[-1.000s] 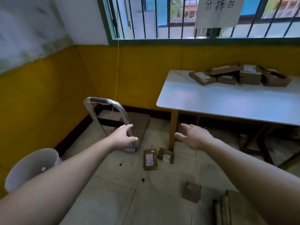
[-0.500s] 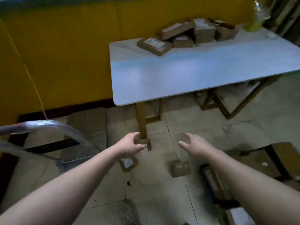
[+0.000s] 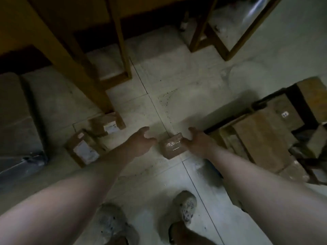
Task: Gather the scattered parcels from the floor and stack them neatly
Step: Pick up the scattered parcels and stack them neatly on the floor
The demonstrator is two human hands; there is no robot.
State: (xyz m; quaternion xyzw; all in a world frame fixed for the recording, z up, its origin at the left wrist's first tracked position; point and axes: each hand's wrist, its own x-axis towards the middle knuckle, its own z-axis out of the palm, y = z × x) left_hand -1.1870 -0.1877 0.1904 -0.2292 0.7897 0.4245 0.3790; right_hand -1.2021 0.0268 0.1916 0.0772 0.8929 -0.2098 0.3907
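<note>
A table leg (image 3: 70, 55) slants down on the left and a pile of boxes (image 3: 261, 138) crowds the right, just behind the right hand (image 3: 196, 141); two labelled parcels lie on the floor (image 3: 159, 76) left of the left hand (image 3: 141, 142), the far parcel (image 3: 104, 125) touching the leg's foot, the near parcel (image 3: 83, 149) beside it. A small taped parcel (image 3: 172, 145) lies between the hands; both are spread wide, holding nothing, thumbs just beside its ends; contact is unclear.

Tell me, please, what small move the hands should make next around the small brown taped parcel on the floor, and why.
Probably close both hands inward onto the small brown taped parcel and lift it. The left hand and right hand flank it with open fingers, neither gripping yet, and it lies flat on the pale tiled floor.
</note>
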